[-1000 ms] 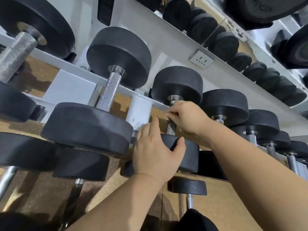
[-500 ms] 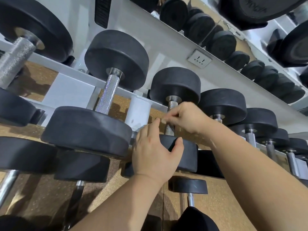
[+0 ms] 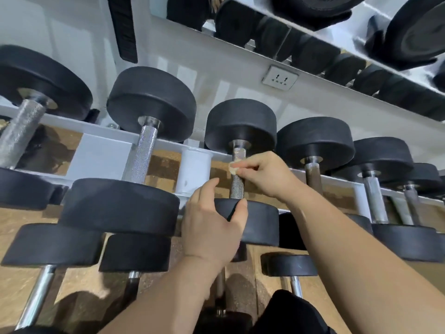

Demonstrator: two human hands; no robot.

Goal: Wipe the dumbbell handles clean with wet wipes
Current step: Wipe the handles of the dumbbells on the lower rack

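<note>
Your left hand (image 3: 212, 227) grips the near rubber head (image 3: 255, 219) of the dumbbell on the rack (image 3: 101, 150), heavy and unlikely to roll, while your right hand (image 3: 262, 172) pinches a small soft wipe (image 3: 233, 168) against its knurled steel handle (image 3: 238, 179) just above that head.

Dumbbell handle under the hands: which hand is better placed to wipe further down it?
Right hand: it pinches the wipe against the handle. The left hand grips the near weight head, likely steadying it.
</note>
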